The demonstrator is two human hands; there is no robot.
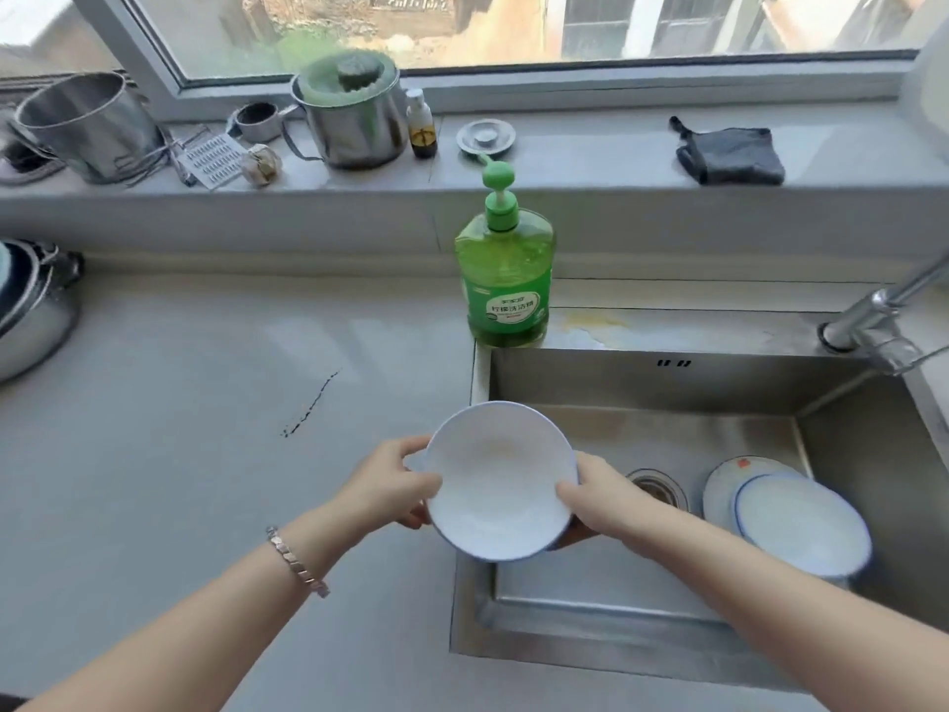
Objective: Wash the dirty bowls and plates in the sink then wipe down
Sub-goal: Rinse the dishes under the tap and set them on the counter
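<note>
Both hands hold a white bowl (500, 480) above the left edge of the steel sink (642, 382). My left hand (398, 480) grips its left rim, with a metal bracelet on that wrist. My right hand (603, 501) grips its right rim, thumb inside the bowl. A faint stain shows inside the bowl. In the sink at the right lies a white blue-rimmed bowl (803, 521) on top of a white plate (729, 475), next to the drain (657, 488).
A green dish soap bottle (506, 280) stands at the sink's back left corner. The tap (883, 321) is at the right. On the sill sit a dark cloth (732, 151), metal pots (354, 115), a grater and a small bottle. A steel pot (31, 310) sits far left.
</note>
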